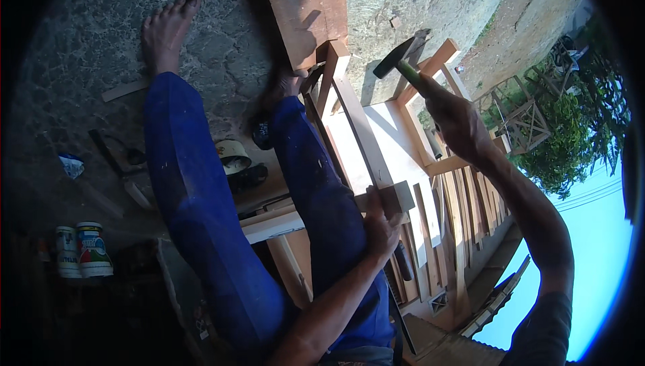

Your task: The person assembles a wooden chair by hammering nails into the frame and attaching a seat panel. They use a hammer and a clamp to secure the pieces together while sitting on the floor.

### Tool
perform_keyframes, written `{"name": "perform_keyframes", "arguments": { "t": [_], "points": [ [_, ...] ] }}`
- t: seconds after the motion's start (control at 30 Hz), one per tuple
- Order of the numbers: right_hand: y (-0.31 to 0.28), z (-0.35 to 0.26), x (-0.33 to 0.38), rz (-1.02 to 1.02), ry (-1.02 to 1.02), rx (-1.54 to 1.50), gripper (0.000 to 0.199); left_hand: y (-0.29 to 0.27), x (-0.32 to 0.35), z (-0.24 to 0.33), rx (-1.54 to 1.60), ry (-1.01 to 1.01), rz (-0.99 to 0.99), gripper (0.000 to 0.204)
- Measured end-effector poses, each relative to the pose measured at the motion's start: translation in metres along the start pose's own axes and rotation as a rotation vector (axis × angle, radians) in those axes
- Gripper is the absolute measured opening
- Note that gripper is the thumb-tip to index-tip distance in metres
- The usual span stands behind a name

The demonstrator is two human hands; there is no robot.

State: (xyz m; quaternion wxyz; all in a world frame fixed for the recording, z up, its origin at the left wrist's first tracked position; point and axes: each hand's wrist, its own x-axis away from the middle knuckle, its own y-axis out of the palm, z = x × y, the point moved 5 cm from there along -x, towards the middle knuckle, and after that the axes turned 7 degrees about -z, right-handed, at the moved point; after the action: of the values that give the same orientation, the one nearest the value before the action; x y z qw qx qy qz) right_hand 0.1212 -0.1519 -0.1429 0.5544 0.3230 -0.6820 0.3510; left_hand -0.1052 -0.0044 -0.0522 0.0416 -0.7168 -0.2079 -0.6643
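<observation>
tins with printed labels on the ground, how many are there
2. Both tins stand side by side at the person's far left, in shadow: one nearer the picture's edge, the other just right of it. The dark area around them may hide more.

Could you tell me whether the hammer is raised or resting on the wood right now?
Raised. The right hand holds the hammer up in the air, its head clear of the wooden frame, while the left hand steadies a small wooden block.

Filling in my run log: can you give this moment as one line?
right hand: holds hammer raised | left hand: grips wood block on wooden frame | person seated, legs over the frame
</observation>
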Motion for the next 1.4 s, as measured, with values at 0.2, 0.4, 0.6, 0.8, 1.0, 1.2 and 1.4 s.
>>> {"name": "perform_keyframes", "arguments": {
  "t": [0.2,0.4,0.6,0.8,1.0,1.2,1.4],
  "points": [
    [0.03,0.004,0.015,-0.725,-0.072,0.375,0.054,0.0,-0.011,-0.037,0.555,-0.118,-0.093,0.053],
    [0.01,-0.007,-0.005,-0.048,-0.143,0.218,0.058,-0.006,-0.008,-0.028,0.437,-0.191,-0.049,0.046],
    [0.009,-0.003,-0.013,-0.409,-0.006,0.057,0.056,0.003,-0.003,0.014,-0.239,0.128,0.017,0.02],
    [0.056,-0.005,0.036,-0.808,-0.011,0.383,0.058,0.001,-0.006,-0.017,0.446,-0.127,-0.099,0.019],
    [0.008,-0.015,0.001,0.16,-0.235,0.072,0.051,-0.002,-0.007,-0.028,-0.147,-0.064,-0.132,0.036],
    [0.02,-0.005,0.01,-0.465,-0.117,0.204,0.052,-0.002,-0.001,0.002,-0.413,0.213,0.006,0.059],
    [0.058,-0.003,0.045,-0.786,0.024,0.329,0.051,-0.003,-0.005,0.0,-0.434,0.253,-0.023,0.06]
  ]
}}
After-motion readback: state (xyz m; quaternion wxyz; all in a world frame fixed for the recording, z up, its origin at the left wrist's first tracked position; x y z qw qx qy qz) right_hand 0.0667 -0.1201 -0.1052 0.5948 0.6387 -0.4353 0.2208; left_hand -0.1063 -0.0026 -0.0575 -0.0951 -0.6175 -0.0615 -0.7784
